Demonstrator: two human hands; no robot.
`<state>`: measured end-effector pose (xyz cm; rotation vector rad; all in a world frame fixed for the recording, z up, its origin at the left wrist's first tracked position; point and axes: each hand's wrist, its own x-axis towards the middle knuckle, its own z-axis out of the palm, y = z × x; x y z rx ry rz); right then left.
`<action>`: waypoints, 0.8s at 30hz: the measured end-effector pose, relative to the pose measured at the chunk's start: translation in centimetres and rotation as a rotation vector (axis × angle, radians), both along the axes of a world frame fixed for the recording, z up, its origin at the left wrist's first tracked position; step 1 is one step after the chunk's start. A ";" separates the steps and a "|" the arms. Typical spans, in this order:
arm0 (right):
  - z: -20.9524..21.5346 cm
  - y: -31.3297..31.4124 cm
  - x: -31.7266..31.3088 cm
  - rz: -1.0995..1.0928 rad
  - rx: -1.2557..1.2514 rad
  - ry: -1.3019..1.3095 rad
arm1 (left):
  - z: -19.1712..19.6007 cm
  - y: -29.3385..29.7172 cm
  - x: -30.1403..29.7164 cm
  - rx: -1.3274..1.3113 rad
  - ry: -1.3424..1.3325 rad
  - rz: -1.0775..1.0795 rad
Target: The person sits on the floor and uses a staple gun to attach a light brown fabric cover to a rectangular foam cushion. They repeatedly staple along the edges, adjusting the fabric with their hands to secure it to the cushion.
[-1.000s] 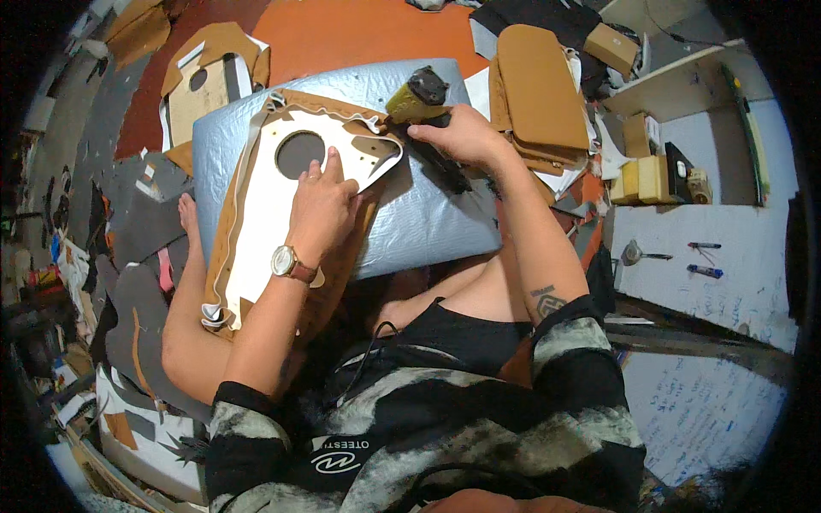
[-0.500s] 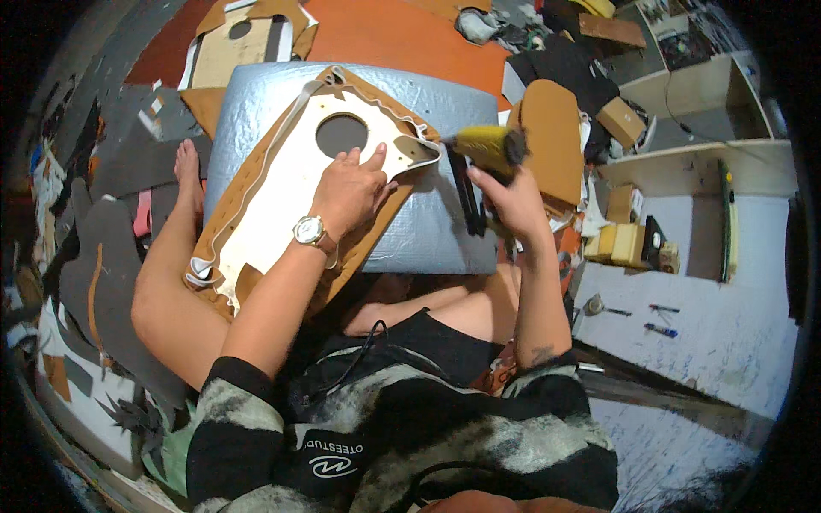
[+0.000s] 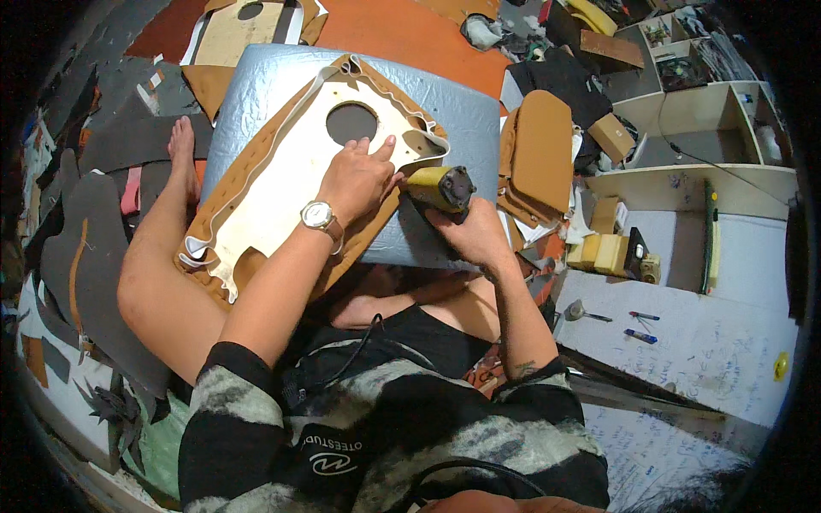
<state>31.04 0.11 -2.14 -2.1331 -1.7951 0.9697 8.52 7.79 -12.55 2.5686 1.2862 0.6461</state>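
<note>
A pale board with a round hole lies tilted across a silver-wrapped block. Brown leather surrounds the board, its pale edge gathered loosely along the rim. My left hand rests flat on the board just below the hole, fingers apart. In my right hand is a yellow and dark staple gun, gripped by its handle. Its body is at the board's right edge, close to my left fingers. The gun's tip is hidden, so I cannot tell whether it touches the leather.
Brown padded panels are stacked right of the block. Another board with leather lies at the far left. To the right, a white surface holds pens, yellow blocks and low partitions. My bent legs flank the block.
My right hand has brought the staple gun left and nearer to me, against the board's right edge. My left hand stays on the board. The whole view has shifted slightly.
</note>
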 end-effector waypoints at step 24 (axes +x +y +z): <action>-1.4 -3.1 -2.0 0.134 -0.028 -0.106 | -0.6 0.0 0.1 -0.075 -0.020 0.025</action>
